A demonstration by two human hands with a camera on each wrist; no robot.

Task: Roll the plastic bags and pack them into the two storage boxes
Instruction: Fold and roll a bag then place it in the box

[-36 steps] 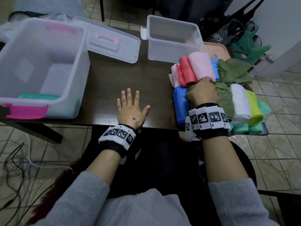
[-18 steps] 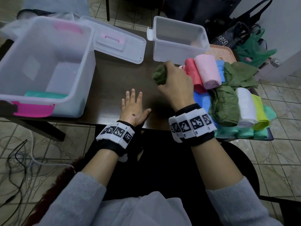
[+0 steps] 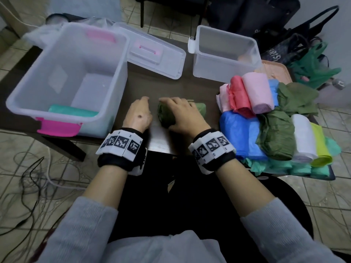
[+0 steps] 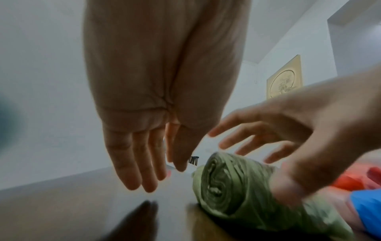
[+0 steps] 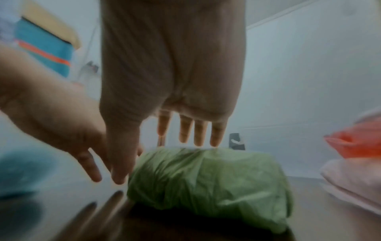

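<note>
An olive-green rolled bag (image 3: 165,117) (image 4: 230,184) (image 5: 206,176) lies on the dark table between my hands. My right hand (image 3: 183,118) (image 4: 299,127) (image 5: 175,81) arches over it, thumb against its near side, fingers straight above its far side. My left hand (image 3: 138,115) (image 4: 140,163) (image 5: 57,124) hangs open just left of the roll's spiral end, fingertips close to the tabletop, holding nothing. The large clear box (image 3: 19,95) at left holds one teal roll (image 3: 74,112). The small clear box (image 3: 195,54) stands at the back.
A heap of bags fills the table's right side: blue (image 3: 239,133), red (image 3: 239,95), pink (image 3: 258,93), olive (image 3: 275,137), white (image 3: 303,137), yellow (image 3: 321,147). The large box's lid (image 3: 155,54) lies between the boxes. Dark bags and a green bag (image 3: 313,71) sit on the floor.
My right hand lifted the green roll out of the heap, carried it left and set it on the table's middle. My left hand rose from lying flat and moved forward beside it.
</note>
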